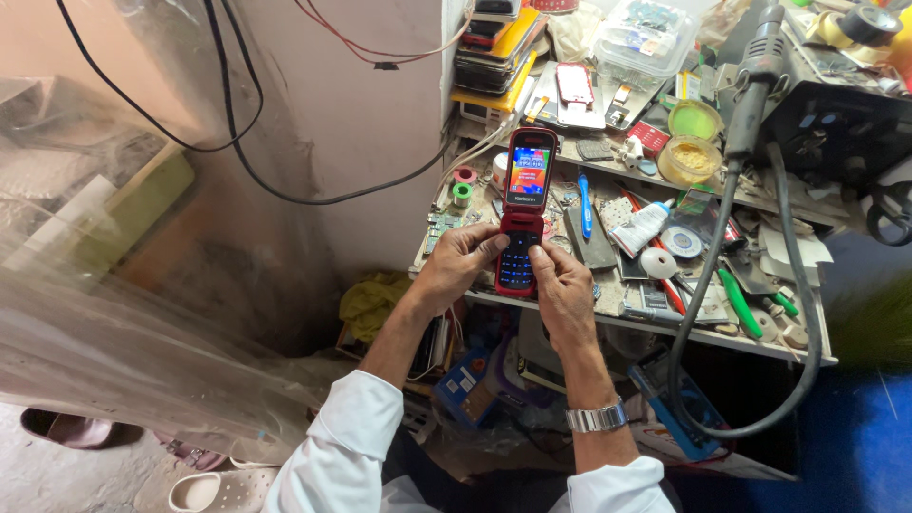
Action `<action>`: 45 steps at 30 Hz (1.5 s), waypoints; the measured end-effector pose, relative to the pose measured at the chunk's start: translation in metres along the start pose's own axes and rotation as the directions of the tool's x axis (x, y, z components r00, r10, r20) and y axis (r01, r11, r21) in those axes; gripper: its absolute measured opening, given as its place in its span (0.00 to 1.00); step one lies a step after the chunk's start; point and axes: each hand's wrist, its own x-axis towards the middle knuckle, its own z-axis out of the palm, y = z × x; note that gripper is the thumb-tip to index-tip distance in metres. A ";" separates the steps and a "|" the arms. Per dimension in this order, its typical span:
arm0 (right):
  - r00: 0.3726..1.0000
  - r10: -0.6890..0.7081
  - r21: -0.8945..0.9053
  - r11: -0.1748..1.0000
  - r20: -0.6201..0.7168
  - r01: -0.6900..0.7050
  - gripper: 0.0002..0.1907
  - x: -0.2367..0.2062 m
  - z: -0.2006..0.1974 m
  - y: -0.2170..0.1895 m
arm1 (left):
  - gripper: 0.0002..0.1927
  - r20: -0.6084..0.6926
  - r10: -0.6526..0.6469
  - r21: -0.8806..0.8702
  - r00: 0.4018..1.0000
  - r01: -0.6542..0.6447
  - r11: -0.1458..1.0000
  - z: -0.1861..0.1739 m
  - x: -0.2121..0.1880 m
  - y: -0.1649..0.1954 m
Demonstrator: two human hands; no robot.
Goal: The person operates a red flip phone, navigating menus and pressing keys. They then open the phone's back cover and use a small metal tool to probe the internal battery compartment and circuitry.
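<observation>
Both hands grip an open red flip phone (523,214) above the cluttered bench (760,347). The left hand (458,266) curls its fingers round the keypad half, thumb on the keys; the right hand (562,285) clasps the other edge. The phone's screen glows. A blue toothbrush (585,204) lies just beyond.

head cam | looks steeply down | close over workbench (665,328) edge | single view

You're in a cramped phone-repair workshop: the cluttered workbench (665,328) holds a hot-air rework station (836,123), a stack of phones (494,47), green-handled pliers (746,304) and solder spools (462,193).
</observation>
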 end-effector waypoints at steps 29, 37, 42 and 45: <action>0.998 -0.059 -0.082 0.995 -0.007 0.058 0.16 0.004 0.000 0.011 | 0.11 -0.141 0.095 0.160 0.985 -0.072 0.985 0.001 0.012 -0.002; 0.999 -0.036 -0.043 0.998 0.028 0.037 0.16 0.003 -0.002 0.007 | 0.15 -0.138 0.097 0.108 0.986 -0.083 0.991 0.003 0.009 -0.006; 0.999 -0.010 -0.018 1.000 0.035 0.011 0.16 0.004 -0.003 0.006 | 0.14 -0.144 0.089 0.125 0.986 -0.071 0.990 0.003 0.008 -0.007; 1.000 -0.011 -0.035 0.999 0.014 0.011 0.15 0.004 0.000 0.006 | 0.14 -0.159 0.089 0.150 0.983 -0.065 0.987 0.004 0.009 -0.008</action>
